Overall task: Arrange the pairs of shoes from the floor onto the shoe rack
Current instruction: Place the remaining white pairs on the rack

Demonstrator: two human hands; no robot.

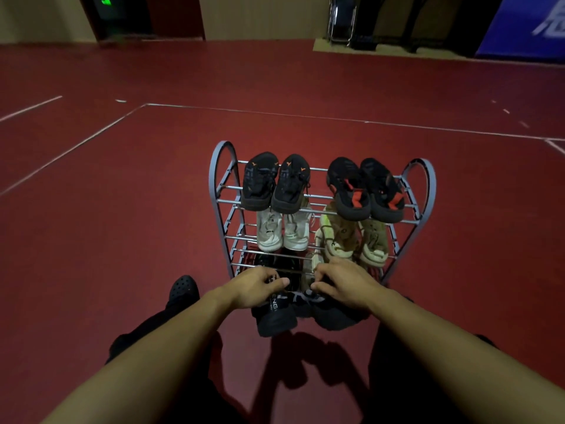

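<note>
Two hands, left hand [260, 286] and right hand [342, 286], each clasp one black shoe [275, 316] at the shoe rack [423, 191]'s bottom front edge, apparently feeding the pair onto the lowest shelf together.

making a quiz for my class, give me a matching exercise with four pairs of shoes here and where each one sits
Things:
1. black shoes with orange marks
2. black and red shoes
3. white shoes
4. black shoes with white lettering

Places:
A. middle shelf of the shoe rack, left side
B. top shelf, right side
C. in front of the rack's bottom shelf, gripped by the left hand and the right hand
D. top shelf, left side

Pairs: 1-D, 2-B, 3-A, 4-C
</note>
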